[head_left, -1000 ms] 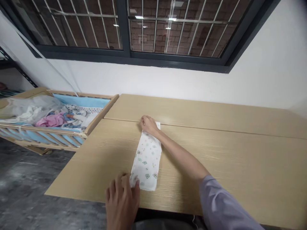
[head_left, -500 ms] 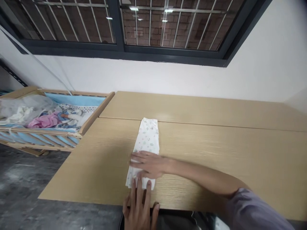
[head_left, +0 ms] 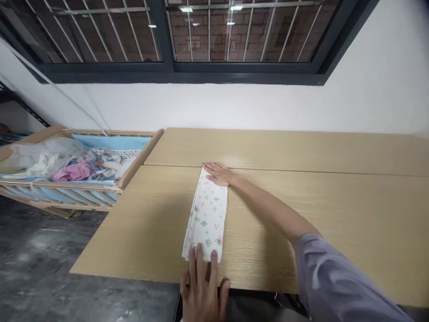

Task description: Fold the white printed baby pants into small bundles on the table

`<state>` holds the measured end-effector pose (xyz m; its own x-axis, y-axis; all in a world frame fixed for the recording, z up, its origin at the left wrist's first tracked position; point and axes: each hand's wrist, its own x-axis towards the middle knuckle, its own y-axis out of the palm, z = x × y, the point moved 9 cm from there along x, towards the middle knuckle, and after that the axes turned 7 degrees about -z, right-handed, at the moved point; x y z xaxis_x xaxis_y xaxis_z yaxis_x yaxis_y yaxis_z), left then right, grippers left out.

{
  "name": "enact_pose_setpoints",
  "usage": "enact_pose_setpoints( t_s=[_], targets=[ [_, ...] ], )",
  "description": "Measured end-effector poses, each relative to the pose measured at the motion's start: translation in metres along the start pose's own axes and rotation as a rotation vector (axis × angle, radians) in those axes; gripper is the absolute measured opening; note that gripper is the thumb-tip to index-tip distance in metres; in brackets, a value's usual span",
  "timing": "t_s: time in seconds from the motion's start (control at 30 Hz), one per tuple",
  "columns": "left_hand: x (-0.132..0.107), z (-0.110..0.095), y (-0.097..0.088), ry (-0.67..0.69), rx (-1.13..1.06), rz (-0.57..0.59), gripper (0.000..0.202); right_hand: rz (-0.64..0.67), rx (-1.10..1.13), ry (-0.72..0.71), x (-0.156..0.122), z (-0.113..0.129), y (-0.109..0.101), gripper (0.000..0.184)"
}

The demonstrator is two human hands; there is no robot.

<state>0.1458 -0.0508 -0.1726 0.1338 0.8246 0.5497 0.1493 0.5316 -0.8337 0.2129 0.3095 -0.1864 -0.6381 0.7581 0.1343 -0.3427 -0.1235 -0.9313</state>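
Observation:
A white cloth with small green and brown prints lies folded in a long strip on the wooden table, its layers showing along the left side. My right hand rests flat on its far end, fingers stretched out and pointing left. At the near end, the fingertips of my left hand touch the cloth's edge. Those fingers are spread, and the palm is over the table's front edge. Neither hand grips anything.
The pale wooden table has a seam running across it and meets the white wall under a barred window. To the left stands a wooden crib with blue lining, holding a pink cloth and other fabrics. Grey floor shows below.
My right hand has slid away from me along the cloth, from its near half to its far end. My left hand stays at the near edge. The view has shifted slightly.

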Motion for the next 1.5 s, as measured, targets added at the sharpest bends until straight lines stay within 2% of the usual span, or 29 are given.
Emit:
enact_pose_setpoints(
  t_s=[0.1, 0.2, 0.27, 0.33, 0.43, 0.5, 0.57, 0.7, 0.83, 0.93, 1.03, 1.13, 1.23, 1.3, 1.4, 1.5],
  targets=[
    [0.003, 0.001, -0.003, -0.005, -0.003, 0.002, 0.062, -0.034, 0.012, -0.018, -0.003, 0.006, -0.006, 0.06],
    [0.01, 0.009, -0.009, 0.001, -0.048, -0.007, 0.058, -0.127, 0.058, -0.059, -0.026, 0.036, -0.022, 0.062],
    [0.018, 0.019, -0.014, 0.031, -0.105, -0.019, 0.053, -0.186, 0.086, -0.119, -0.054, 0.068, -0.036, 0.06],
    [0.026, 0.032, -0.018, 0.092, -0.171, -0.016, 0.044, -0.197, 0.127, -0.207, -0.089, 0.107, -0.046, 0.05],
    [0.036, 0.052, -0.018, 0.184, -0.245, 0.029, 0.033, -0.052, 0.193, -0.371, -0.147, 0.163, -0.04, 0.035],
    [0.038, 0.061, -0.014, 0.245, -0.274, 0.075, 0.033, 0.014, 0.174, -0.447, -0.182, 0.188, -0.031, 0.033],
    [0.035, 0.065, -0.01, 0.31, -0.287, 0.102, 0.036, 0.001, 0.142, -0.435, -0.207, 0.198, -0.024, 0.036],
    [0.022, 0.064, -0.014, 0.447, -0.32, 0.083, 0.032, -0.09, 0.111, -0.317, -0.244, 0.2, -0.006, 0.062],
    [0.007, 0.058, -0.028, 0.596, -0.365, 0.06, 0.036, -0.236, 0.103, -0.287, -0.272, 0.209, 0.009, 0.039],
    [0.002, 0.052, -0.038, 0.678, -0.385, 0.125, 0.042, -0.329, 0.189, -0.269, -0.283, 0.217, 0.005, 0.038],
    [0.018, 0.055, -0.045, 0.574, -0.45, 0.168, 0.044, -0.279, 0.366, -0.074, -0.276, 0.205, -0.008, 0.029],
    [0.05, 0.063, -0.045, 0.396, -0.563, 0.159, 0.046, -0.23, 0.573, 0.136, -0.259, 0.182, -0.03, 0.017],
    [0.096, 0.071, -0.04, 0.25, -0.656, 0.127, 0.037, -0.299, 0.716, 0.166, -0.231, 0.157, -0.06, 0.011],
    [0.139, 0.079, -0.033, 0.141, -0.671, 0.104, 0.026, -0.345, 0.75, 0.176, -0.206, 0.134, -0.073, 0.016],
    [0.207, 0.088, -0.008, 0.001, -0.648, 0.172, 0.026, -0.442, 0.736, 0.263, -0.164, 0.084, -0.081, 0.026],
    [0.259, 0.085, 0.033, -0.004, -0.608, 0.333, 0.024, -0.511, 0.748, 0.364, -0.122, 0.033, -0.072, 0.03]
  ],
)
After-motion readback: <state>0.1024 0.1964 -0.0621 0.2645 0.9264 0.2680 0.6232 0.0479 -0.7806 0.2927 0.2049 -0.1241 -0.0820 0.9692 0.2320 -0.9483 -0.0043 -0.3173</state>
